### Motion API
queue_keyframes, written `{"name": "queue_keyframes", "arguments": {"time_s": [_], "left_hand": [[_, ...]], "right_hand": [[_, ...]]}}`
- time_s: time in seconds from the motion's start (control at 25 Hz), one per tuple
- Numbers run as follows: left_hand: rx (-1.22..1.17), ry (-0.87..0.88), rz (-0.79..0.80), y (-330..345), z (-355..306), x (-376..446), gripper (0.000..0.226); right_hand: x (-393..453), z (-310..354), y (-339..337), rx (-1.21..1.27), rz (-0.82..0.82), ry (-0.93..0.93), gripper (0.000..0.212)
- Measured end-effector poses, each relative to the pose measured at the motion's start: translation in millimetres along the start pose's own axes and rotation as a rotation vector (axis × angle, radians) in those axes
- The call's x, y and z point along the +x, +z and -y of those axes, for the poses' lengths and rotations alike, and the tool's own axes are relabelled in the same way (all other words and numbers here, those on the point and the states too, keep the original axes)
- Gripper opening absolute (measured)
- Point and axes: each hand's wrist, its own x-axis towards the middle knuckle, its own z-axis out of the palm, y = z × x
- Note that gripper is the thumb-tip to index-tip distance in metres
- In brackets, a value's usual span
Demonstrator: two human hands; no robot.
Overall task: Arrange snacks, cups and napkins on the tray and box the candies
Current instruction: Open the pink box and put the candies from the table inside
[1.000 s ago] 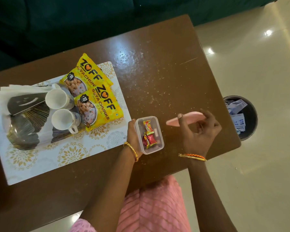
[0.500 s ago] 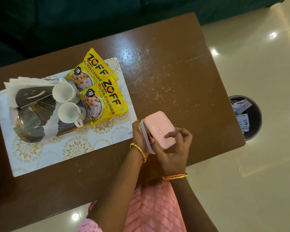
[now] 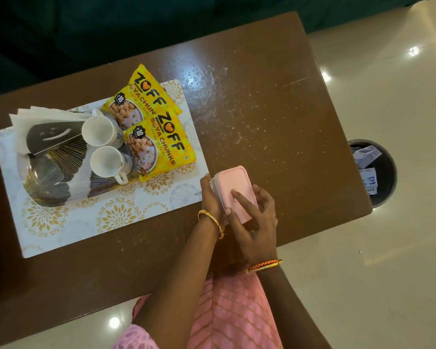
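1. Brown and glossy, the counter (image 3: 262, 109) carries everything, with pale tiled floor to its right and a dark bin (image 3: 378, 172) standing on that floor just off the counter's right end.
2. We judge the arranging part finished: the patterned tray (image 3: 91, 222) holds two yellow snack packets (image 3: 159, 144), two white cups (image 3: 103, 147) and a fan of napkins (image 3: 35, 117) in a dark holder.
3. We are on the boxing step. Our candy box (image 3: 215, 185) sits on the counter just off the tray's right edge, with its pink lid (image 3: 230, 182) lying over it; the candies themselves are hidden under the lid.
4. Our left hand (image 3: 209, 195) is wrapped around the box's left wall, steadying it.
5. Our right hand (image 3: 252, 222) lies spread across the lid's near end, forefinger stretched flat onto the top and thumb at the near left corner; it presses rather than grips.
6. To close it well, we should hold the left hand firm so the box cannot slide toward the tray, then press along each lid edge in turn, near end first and far end last.
7. We cannot tell whether the far edge has seated; it looks slightly proud, so it probably wants a press.
8. We should keep force straight down, since a sideways push could skid the box on the slick surface.
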Motion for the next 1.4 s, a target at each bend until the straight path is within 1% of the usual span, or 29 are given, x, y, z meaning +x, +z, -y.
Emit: {"name": "queue_keyframes", "arguments": {"time_s": [0.2, 0.36, 0.56, 0.6, 0.68, 0.76, 0.84, 0.92, 0.96, 1.0, 1.04, 1.08, 1.16, 1.28, 1.36, 1.4], "left_hand": [[-0.040, 0.049, 0.005, 1, 0, -5, 0.059], [-0.035, 0.052, 0.017, -2, -3, -7, 0.059], [-0.118, 0.089, 0.123, -19, 4, -15, 0.077], [-0.113, 0.109, 0.151, -24, 5, -18, 0.076], [-0.083, 0.163, 0.202, -35, 8, -22, 0.065], [-0.116, 0.222, 0.202, -44, 11, -25, 0.056], [-0.163, 0.259, 0.137, -49, 12, -27, 0.057], [-0.203, 0.273, 0.058, -49, 14, -31, 0.060], [-0.209, 0.283, 0.033, -49, 15, -33, 0.060], [-0.204, 0.300, 0.014, -48, 17, -36, 0.058], [-0.203, 0.323, -0.006, -47, 19, -38, 0.056], [-0.207, 0.348, -0.029, -47, 22, -41, 0.054], [-0.195, 0.397, -0.084, -50, 27, -46, 0.050], [-0.144, 0.403, -0.168, -62, 36, -58, 0.037], [-0.056, 0.374, -0.249, -73, 37, -71, 0.027], [-0.001, 0.359, -0.291, -79, 37, -77, 0.025]], "right_hand": [[-1, 0, 6, 0.092, -0.006, -0.060, 0.035], [-2, -1, 12, 0.137, -0.022, -0.117, 0.034], [-3, -1, 14, 0.138, 0.026, -0.148, 0.034], [-2, 0, 12, 0.153, 0.055, -0.136, 0.034], [0, 1, 8, 0.174, 0.116, -0.112, 0.038], [4, 2, 7, 0.282, 0.151, -0.068, 0.044], [9, 6, 9, 0.503, 0.129, 0.103, 0.041], [11, 5, 13, 0.589, 0.080, 0.334, 0.033], [11, 4, 15, 0.647, 0.100, 0.467, 0.026], [9, 3, 16, 0.736, 0.154, 0.594, 0.020], [7, 1, 18, 0.814, 0.218, 0.690, 0.018], [4, -2, 19, 0.847, 0.253, 0.737, 0.018], [0, -6, 22, 0.825, 0.244, 0.742, 0.025], [-6, -6, 19, 0.721, 0.199, 0.628, 0.029], [-10, 0, 14, 0.613, 0.251, 0.517, 0.030], [-11, 2, 12, 0.554, 0.292, 0.468, 0.029]]}}
